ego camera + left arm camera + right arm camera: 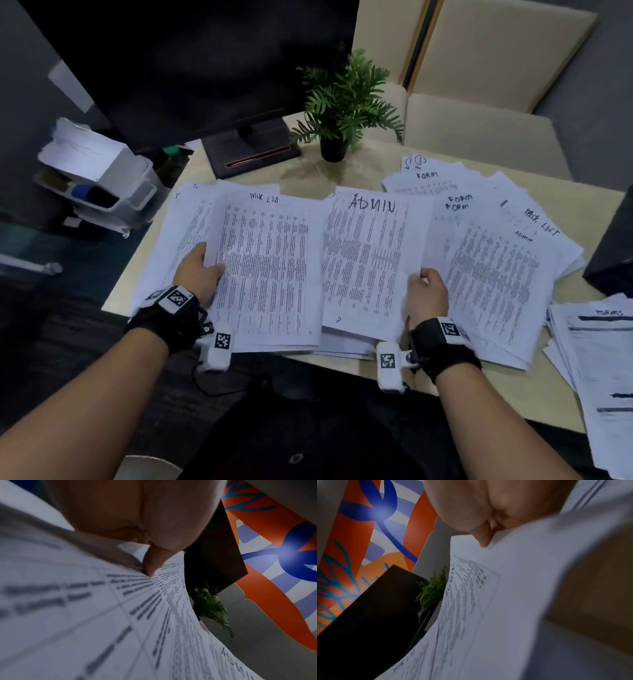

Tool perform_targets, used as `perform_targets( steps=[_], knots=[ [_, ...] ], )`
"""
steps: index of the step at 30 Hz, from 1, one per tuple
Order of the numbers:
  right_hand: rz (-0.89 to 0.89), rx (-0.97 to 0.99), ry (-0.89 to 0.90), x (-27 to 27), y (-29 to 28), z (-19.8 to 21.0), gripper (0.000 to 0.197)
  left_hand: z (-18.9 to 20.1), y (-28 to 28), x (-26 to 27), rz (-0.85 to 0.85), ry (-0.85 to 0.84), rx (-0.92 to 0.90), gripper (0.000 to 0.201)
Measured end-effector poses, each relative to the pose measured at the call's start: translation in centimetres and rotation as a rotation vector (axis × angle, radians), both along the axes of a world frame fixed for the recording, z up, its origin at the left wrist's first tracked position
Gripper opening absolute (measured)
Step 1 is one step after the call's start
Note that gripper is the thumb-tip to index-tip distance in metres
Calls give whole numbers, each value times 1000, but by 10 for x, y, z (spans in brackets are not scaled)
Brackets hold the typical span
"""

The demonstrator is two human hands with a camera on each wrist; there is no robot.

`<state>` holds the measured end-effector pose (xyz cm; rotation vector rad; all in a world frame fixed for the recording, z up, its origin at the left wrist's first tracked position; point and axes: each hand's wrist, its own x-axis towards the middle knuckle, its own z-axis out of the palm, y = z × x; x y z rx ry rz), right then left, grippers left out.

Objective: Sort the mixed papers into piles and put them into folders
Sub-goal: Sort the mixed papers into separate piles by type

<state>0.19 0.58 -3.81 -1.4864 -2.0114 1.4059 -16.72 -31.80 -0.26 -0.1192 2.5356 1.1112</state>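
Pale wood desk [310,176], loose papers [496,260] fanned across it. Left hand [200,270] pinches the "TASK LIST" sheet [267,267] by its left edge. Right hand [426,294] pinches the "ADMIN" sheet [366,260] by its right edge. Behind: dark monitor [191,68], potted fern [346,102]. Orange-and-blue mural [274,540] on the wall.

TASK LIST sheet [263,267] left of ADMIN sheet [366,260] on the counter [308,171], fanned papers [496,274] to the right, potted plant [346,102] behind them, monitor [191,61] at rear left, another stack [596,370] at near right
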Motion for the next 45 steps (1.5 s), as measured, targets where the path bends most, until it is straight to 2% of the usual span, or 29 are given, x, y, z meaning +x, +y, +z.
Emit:
perform_targets(
  steps=[4, 10, 12, 14, 16, 17, 20, 22, 24, 27, 33, 39, 45],
  knots=[
    [112, 49, -111, -12, -27, -1, 13, -2, -33, -37, -15, 48, -105, 20],
    [87, 60, -276, -22, -56, -7, 24, -13, -73, -92, -80, 41, -204, 23],
    [45, 64, -279, -22, -66, -6, 29, -17, -78, -102, -93, 14, -219, 36],
    [32, 124, -279, -18, -79, -3, 42, -19, -74, -101, -108, 15, -311, 70],
    [165, 330, -410, -15, -97, 2, 54, -18, -64, -89, -198, 113, -495, 94],
    [282, 402, -467, -14, -106, 3, 55, -19, -59, -80, -300, 143, -548, 94],
    [623, 319, -607, -14, -127, -1, 50, -29, -48, -61, -659, 84, -594, 74],
    [696, 257, -675, -12, -130, -4, 49, -30, -43, -55, -701, 12, -617, 68],
    [650, 249, -641, -11, -126, 2, 47, -21, -31, -50, -641, 30, -577, 64],
    [557, 275, -574, -9, -112, 17, 43, 4, -2, -33, -594, 112, -368, 57],
    [412, 183, -473, 14, -69, 39, 35, 37, 83, 15, -733, 164, -112, 48],
    [309, 153, -490, 61, 6, 37, 39, 40, 168, 64, -870, 155, -14, 41],
    [193, 119, -520, 119, 95, 19, 49, 31, 251, 122, -887, 51, 2, 38]
  ],
)
